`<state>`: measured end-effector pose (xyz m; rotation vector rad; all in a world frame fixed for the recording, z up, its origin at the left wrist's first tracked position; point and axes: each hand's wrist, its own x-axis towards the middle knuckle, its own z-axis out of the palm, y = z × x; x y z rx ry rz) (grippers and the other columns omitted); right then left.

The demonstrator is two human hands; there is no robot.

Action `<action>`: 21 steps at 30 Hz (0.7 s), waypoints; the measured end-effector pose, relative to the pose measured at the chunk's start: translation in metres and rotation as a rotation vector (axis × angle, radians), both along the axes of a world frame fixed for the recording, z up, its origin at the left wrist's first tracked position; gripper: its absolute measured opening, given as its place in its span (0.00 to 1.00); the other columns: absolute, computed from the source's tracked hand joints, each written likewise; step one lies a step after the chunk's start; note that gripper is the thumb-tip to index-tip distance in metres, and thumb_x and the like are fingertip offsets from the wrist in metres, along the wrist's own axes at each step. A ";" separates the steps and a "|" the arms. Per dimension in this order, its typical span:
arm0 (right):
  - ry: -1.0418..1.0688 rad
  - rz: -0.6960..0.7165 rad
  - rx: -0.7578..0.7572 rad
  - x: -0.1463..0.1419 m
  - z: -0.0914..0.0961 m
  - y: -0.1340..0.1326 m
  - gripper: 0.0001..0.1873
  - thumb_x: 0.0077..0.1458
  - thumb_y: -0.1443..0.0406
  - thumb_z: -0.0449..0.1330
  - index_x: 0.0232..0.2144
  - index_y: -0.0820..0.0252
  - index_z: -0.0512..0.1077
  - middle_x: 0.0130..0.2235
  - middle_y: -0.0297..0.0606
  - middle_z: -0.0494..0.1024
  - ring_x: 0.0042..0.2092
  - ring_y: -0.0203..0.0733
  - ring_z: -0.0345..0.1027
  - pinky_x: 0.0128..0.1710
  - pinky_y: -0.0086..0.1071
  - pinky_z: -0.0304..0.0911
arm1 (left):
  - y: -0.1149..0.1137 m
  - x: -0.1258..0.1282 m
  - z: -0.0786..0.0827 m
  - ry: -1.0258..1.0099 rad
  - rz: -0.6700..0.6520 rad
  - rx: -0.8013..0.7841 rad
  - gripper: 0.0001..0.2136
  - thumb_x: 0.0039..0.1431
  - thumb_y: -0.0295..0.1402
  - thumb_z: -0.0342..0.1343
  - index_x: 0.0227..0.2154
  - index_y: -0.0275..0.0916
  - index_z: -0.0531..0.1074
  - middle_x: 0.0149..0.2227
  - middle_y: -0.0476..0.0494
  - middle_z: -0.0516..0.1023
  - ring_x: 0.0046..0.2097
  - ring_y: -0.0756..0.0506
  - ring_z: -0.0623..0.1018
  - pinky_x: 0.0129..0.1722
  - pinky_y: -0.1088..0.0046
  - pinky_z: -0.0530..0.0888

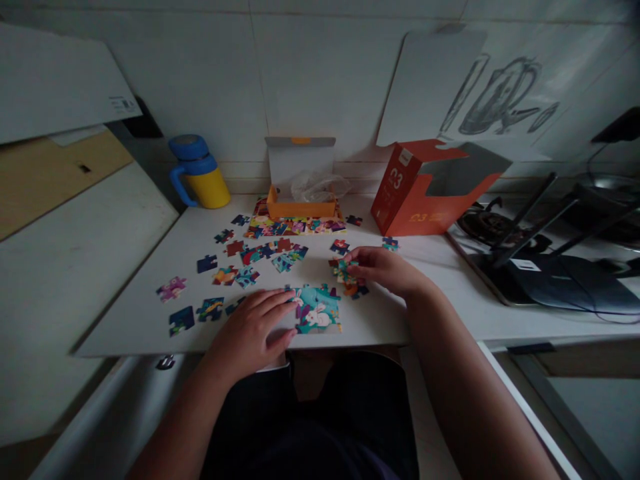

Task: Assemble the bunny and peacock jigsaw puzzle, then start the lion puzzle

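Note:
A joined patch of jigsaw puzzle (320, 313) with white rabbits on teal lies near the table's front edge. My left hand (253, 330) rests at its left side, fingers stretched out and their tips on the patch's edge. Just beyond the patch's upper right corner, my right hand (385, 270) pinches a teal and yellow puzzle piece (343, 271) between thumb and fingers. Under and beside that piece lie other pieces, one with orange on it (354, 289); they are partly covered. A dark blue piece with red (339, 247) lies just behind.
Several loose pieces spread to the left, including a pink one (171, 289). At the back are an open orange box (300, 209) with clear plastic, a blue and yellow jug (207, 180) and a large red carton (400, 193). A black router (575, 283) stands right, beside a gas burner (487, 223).

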<state>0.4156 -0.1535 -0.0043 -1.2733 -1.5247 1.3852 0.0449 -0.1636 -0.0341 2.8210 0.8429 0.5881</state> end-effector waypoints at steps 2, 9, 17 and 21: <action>0.042 0.259 -0.103 -0.002 0.006 -0.007 0.26 0.56 0.49 0.75 0.49 0.56 0.76 0.39 0.34 0.79 0.34 0.37 0.71 0.36 0.32 0.70 | 0.000 0.000 0.001 -0.003 -0.001 -0.004 0.21 0.71 0.38 0.61 0.65 0.47 0.74 0.67 0.42 0.77 0.67 0.36 0.76 0.69 0.47 0.73; -0.041 0.445 -0.185 -0.007 0.012 -0.014 0.23 0.58 0.51 0.75 0.48 0.57 0.75 0.39 0.32 0.78 0.38 0.37 0.72 0.41 0.32 0.70 | 0.000 0.002 0.003 0.005 -0.011 -0.021 0.21 0.71 0.38 0.61 0.64 0.46 0.74 0.67 0.42 0.77 0.67 0.37 0.76 0.69 0.48 0.72; -0.117 0.464 -0.305 -0.003 0.011 -0.016 0.26 0.56 0.50 0.75 0.48 0.56 0.73 0.33 0.27 0.77 0.28 0.34 0.71 0.29 0.28 0.64 | 0.000 0.002 0.004 0.016 -0.016 -0.014 0.20 0.72 0.39 0.60 0.63 0.45 0.74 0.68 0.42 0.77 0.68 0.37 0.75 0.70 0.48 0.71; -0.169 0.453 -0.316 -0.007 0.008 -0.016 0.25 0.54 0.50 0.75 0.45 0.57 0.74 0.32 0.28 0.79 0.28 0.35 0.73 0.28 0.28 0.64 | 0.001 0.002 0.003 0.009 -0.013 -0.025 0.20 0.71 0.39 0.61 0.64 0.46 0.74 0.68 0.42 0.77 0.68 0.37 0.75 0.70 0.47 0.72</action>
